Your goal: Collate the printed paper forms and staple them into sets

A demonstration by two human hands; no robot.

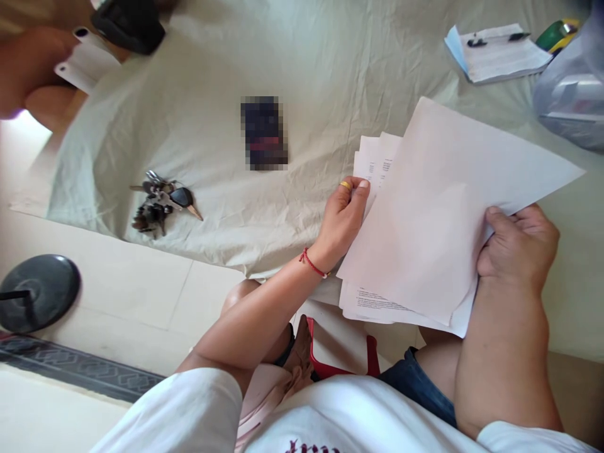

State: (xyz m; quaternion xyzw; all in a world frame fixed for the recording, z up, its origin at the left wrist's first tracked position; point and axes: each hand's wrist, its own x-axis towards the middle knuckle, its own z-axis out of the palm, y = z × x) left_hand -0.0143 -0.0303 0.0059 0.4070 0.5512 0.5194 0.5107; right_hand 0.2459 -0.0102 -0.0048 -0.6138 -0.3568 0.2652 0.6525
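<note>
A loose stack of paper sheets is held over the cloth edge and my lap. On top lies a blank white sheet (419, 207), turned at an angle to the others. Printed sheets (370, 160) show beneath it at the upper left and along the bottom. My left hand (346, 211), with a ring and a red bracelet, pinches the stack's left edge between thumb and fingers. Gripping the right edge is my right hand (519, 245), thumb on top and fingers partly hidden under the paper.
On the pale cloth (321, 82) are a bunch of keys (163, 201) and a pixelated dark object (264, 133). A notepad with a pen (504, 56) and a plastic bag (570, 94) stand at upper right. A black round base (40, 292) is on the floor.
</note>
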